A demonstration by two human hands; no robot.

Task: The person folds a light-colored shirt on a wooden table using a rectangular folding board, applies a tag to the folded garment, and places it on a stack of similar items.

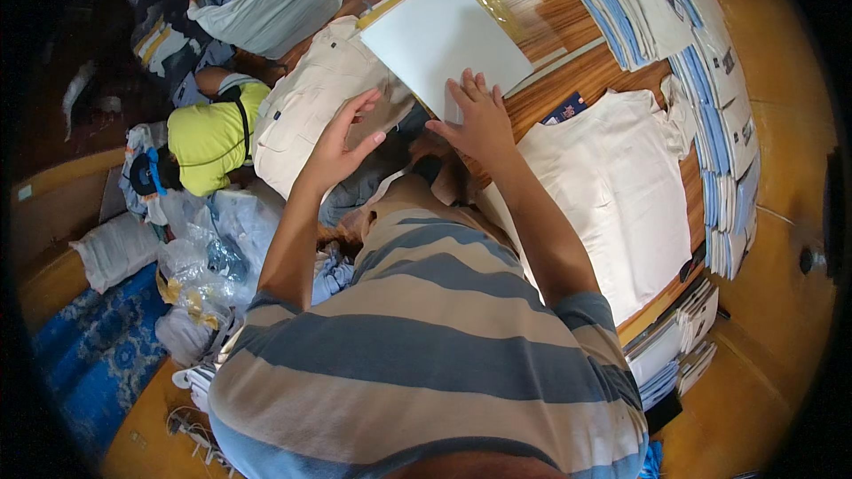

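My right hand (482, 124) is open, its fingers spread over the near edge of a white rectangular sheet (439, 31). The sheet lies on the wooden table, with yellowish clear plastic (493, 0) under its far side. My left hand (342, 142) is also open and holds nothing, beside a heap of cream shirts (306, 93) on the left. On the table to my right, a cream T-shirt (612, 195) is spread out. A dark blue tag (564, 109) sticks out by its neckline.
Tall stacks of folded shirts (635, 4) line the table's right side, with another folded stack (674, 337) nearer. At left are a person in a yellow-green top (213, 137), a full white sack (275, 9), clear plastic bags (209, 248) and a blue patterned cloth (106, 355).
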